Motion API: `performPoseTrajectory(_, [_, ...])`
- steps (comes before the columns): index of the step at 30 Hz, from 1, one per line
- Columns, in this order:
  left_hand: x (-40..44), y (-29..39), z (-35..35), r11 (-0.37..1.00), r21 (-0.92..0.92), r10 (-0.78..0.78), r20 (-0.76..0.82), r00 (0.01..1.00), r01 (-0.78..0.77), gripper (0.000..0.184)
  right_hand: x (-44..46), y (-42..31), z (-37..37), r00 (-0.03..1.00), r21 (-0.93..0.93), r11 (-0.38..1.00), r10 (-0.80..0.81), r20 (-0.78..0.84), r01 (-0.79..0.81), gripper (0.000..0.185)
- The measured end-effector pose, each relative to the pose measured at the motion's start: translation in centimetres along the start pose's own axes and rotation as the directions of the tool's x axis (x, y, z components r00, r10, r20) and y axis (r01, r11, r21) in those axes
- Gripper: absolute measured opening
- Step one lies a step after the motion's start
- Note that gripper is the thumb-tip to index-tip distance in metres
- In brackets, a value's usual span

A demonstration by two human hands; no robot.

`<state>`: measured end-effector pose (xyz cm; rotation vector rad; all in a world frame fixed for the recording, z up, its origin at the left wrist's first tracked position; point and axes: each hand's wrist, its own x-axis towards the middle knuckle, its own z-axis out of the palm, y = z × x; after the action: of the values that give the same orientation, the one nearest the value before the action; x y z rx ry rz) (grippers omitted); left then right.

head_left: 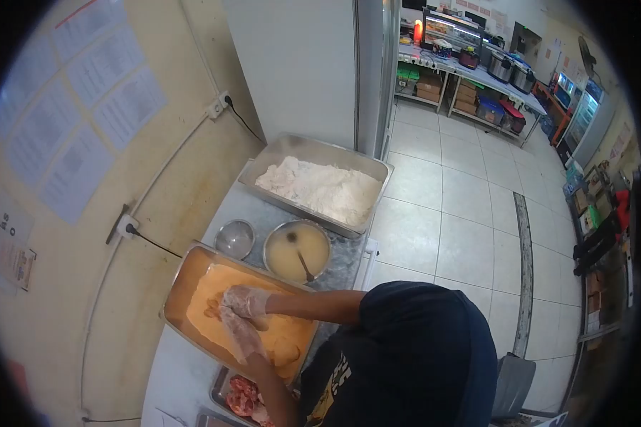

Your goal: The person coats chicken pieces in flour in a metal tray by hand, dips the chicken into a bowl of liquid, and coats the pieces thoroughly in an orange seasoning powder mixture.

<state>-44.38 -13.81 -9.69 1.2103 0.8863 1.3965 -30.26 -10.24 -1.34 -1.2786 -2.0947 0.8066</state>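
Both my hands wear clear plastic gloves dusted with flour and meet over a deep metal pan (176,283) of orange seasoned flour (205,285). My right hand (246,302) reaches in from above, fingers bent down and together. My left hand (241,333) comes from below, its fingertips against the right hand's. Their fingers are closed around something at the flour's surface that I cannot make out. Beside the fingertips is a darker, lumpy patch (212,308). A flour-coated lump (286,351) lies in the pan's near right corner.
Behind the pan stand a bowl of pale liquid (292,252) with a dark-handled utensil, a small metal bowl or sieve (235,239), and a large pan of white flour (327,188). Raw meat (242,396) sits in a tray by my left forearm. A wall (149,135) borders the table.
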Motion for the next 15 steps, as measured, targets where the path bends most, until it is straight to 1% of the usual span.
performPoseTrajectory(2, [-0.2,3.6,1.8,0.999,-0.020,0.041,0.001,0.999,-0.041,0.065,-0.1,0.6,-0.7,0.976,0.001,0.976,-0.215,-0.043,0.216,0.023])
performPoseTrajectory(3, [-0.2,4.9,2.2,0.998,-0.027,0.051,-0.009,0.999,-0.051,0.067,-1.4,0.9,-1.2,0.967,0.379,0.896,-0.169,-0.189,0.231,0.022])
performPoseTrajectory(4, [0.2,4.4,1.3,0.983,0.023,0.180,-0.022,0.983,-0.180,0.071,-2.1,1.5,-2.8,0.937,0.361,0.880,-0.216,-0.273,0.308,0.019])
performPoseTrajectory(6, [0.6,4.2,-0.6,0.968,0.113,0.232,-0.057,0.971,-0.225,0.076,-2.5,3.0,-6.6,0.826,-0.004,0.899,-0.405,-0.392,0.439,0.015])
performPoseTrajectory(7, [0.6,5.0,-1.1,0.977,0.136,0.174,-0.085,0.981,-0.162,0.077,-2.9,3.6,-8.5,0.792,-0.104,0.886,-0.452,-0.410,0.452,0.012])
performPoseTrajectory(8, [0.1,6.9,-0.3,0.993,0.116,0.056,-0.174,0.983,-0.036,0.075,-2.1,5.1,-10.5,0.750,-0.229,0.847,-0.531,-0.394,0.479,0.011])
performPoseTrajectory(9, [-0.3,8.2,0.7,0.994,0.077,-0.056,-0.258,0.964,0.078,0.073,-2.7,4.9,-12.6,0.847,-0.042,0.913,-0.393,-0.357,0.406,0.012])
performPoseTrajectory(10, [-0.5,7.9,0.4,0.992,0.083,-0.067,-0.290,0.955,0.095,0.073,-3.3,4.8,-14.8,0.833,-0.207,0.897,-0.440,-0.336,0.390,0.012])
performPoseTrajectory(11, [-0.7,7.7,0.0,0.983,0.104,-0.108,-0.323,0.940,0.149,0.072,-4.0,4.3,-16.4,0.816,-0.370,0.853,-0.487,-0.310,0.368,0.012])
performPoseTrajectory(12, [-0.9,7.5,-0.5,0.973,0.123,-0.144,-0.351,0.925,0.198,0.071,-4.9,2.7,-17.7,0.929,-0.330,0.936,-0.227,-0.291,0.125,0.012])
performPoseTrajectory(13, [-0.9,7.3,-0.5,0.971,0.125,-0.147,-0.369,0.918,0.206,0.071,-5.4,2.1,-18.9,0.964,-0.305,0.943,0.053,-0.259,-0.133,0.013])
performPoseTrajectory(15, [-1.3,7.1,-0.5,0.965,-0.020,-0.248,-0.401,0.882,0.262,0.065,-6.2,5.2,-19.0,0.934,-0.184,0.956,0.161,-0.319,-0.228,0.011])
